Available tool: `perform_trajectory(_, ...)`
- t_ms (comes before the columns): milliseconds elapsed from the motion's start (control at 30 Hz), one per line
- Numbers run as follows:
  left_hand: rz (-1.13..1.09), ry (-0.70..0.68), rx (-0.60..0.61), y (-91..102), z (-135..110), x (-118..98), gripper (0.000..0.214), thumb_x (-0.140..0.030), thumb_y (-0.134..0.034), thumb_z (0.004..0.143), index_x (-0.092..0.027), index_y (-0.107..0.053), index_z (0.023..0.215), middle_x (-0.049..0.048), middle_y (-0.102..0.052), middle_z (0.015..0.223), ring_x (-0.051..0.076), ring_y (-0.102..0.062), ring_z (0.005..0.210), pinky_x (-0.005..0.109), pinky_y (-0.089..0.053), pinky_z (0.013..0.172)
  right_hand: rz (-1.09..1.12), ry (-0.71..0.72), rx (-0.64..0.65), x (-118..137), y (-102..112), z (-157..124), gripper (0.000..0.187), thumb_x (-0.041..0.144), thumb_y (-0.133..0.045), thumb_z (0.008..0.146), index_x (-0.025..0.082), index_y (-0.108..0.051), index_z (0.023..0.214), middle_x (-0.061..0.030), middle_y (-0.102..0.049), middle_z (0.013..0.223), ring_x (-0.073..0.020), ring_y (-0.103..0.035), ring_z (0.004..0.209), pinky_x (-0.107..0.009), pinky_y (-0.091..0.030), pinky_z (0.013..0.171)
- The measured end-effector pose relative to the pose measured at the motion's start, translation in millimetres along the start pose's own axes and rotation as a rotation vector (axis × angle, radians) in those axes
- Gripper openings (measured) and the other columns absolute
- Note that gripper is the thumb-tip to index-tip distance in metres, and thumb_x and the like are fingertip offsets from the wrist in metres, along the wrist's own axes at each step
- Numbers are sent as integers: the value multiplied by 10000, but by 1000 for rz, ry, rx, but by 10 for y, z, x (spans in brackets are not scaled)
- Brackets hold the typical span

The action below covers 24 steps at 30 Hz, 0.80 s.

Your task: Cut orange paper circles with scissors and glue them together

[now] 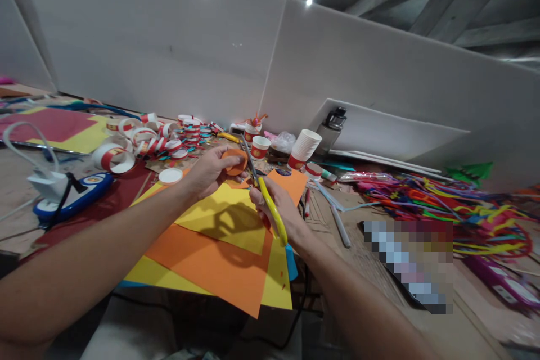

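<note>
My left hand (214, 167) pinches a small rounded piece of orange paper (234, 162) above the worktable. Close on its right, my right hand (276, 202) grips yellow-handled scissors (275, 212), their blades pointing up and away beside the orange piece. Whether the blades touch the paper I cannot tell. Beneath both hands lie overlapping sheets, a yellow sheet (236, 219) on top of an orange sheet (211, 259). A white paper disc (170, 175) rests by my left forearm.
Paper cups (260, 148) and a cup stack (304, 147) stand behind my hands. Curled cup strips (143, 138) lie left, near a blue-and-white power strip (76, 197). Colourful pipe cleaners (447, 202), a grey craft knife (340, 226) and a dark bottle (330, 132) are to the right.
</note>
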<state>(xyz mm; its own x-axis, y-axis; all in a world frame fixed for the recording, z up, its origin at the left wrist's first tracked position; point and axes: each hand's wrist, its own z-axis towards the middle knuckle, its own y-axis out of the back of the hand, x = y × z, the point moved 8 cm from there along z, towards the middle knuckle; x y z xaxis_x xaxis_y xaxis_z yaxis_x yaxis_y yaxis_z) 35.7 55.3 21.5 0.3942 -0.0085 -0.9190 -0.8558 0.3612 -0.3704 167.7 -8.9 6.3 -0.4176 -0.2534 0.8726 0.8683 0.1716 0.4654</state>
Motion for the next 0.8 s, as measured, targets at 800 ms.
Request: perform_trajectory(800,1,7,23,23,15,-10,274,-207,-787,663,-122,-606,849,6,-643,691,112,-638,536,178,-439,439,162,-20,13,-65,-52,15,392,559,-643,839,207,-552,986,63,-369,658,-80,-337,540,-208,-293,486)
